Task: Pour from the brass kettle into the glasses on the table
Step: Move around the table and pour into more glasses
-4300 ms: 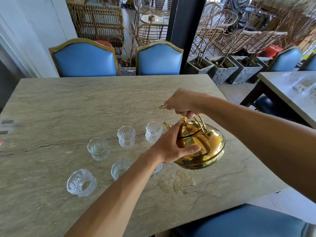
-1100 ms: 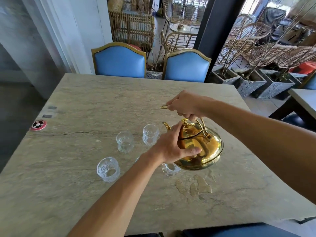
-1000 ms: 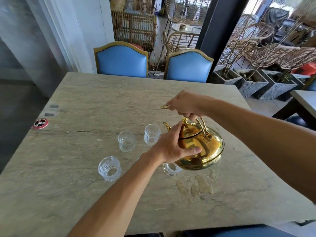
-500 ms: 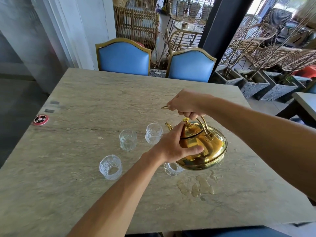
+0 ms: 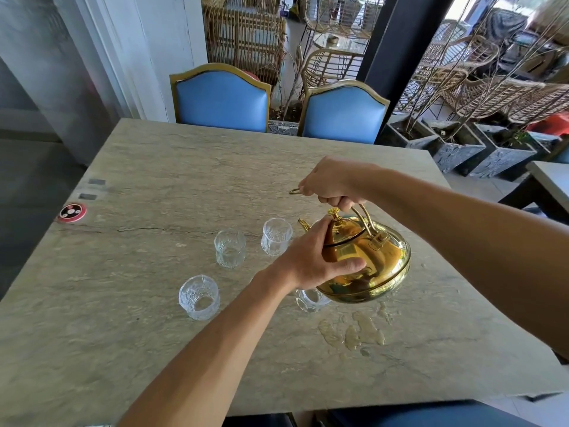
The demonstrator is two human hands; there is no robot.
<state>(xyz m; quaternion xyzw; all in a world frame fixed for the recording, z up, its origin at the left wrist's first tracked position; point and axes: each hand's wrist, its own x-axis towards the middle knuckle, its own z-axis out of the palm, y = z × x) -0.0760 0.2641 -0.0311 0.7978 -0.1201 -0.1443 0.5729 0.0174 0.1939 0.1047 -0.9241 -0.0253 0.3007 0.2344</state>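
The brass kettle [image 5: 374, 266] hangs tilted above the stone table [image 5: 154, 167], spout toward the far left. My right hand [image 5: 331, 183] is closed around its arched handle from above. My left hand [image 5: 314, 260] presses on the lid and the kettle's side. Two clear glasses [image 5: 230, 248] [image 5: 276, 240] stand upright beyond my left hand. A third glass [image 5: 199, 297] stands nearer on the left. Another glass [image 5: 309, 300] shows partly under the kettle's lower edge. I cannot see any liquid stream.
Spilled water [image 5: 360, 331] lies on the table just near of the kettle. A red round disc [image 5: 72, 212] sits near the left edge. Two blue chairs [image 5: 223, 98] [image 5: 343, 114] stand at the far side. A second table [image 5: 551, 180] is at the right.
The view has shifted left and up since the earliest frame, with fewer glasses showing. Both hands and the tilted kettle have stayed almost still over the last second.
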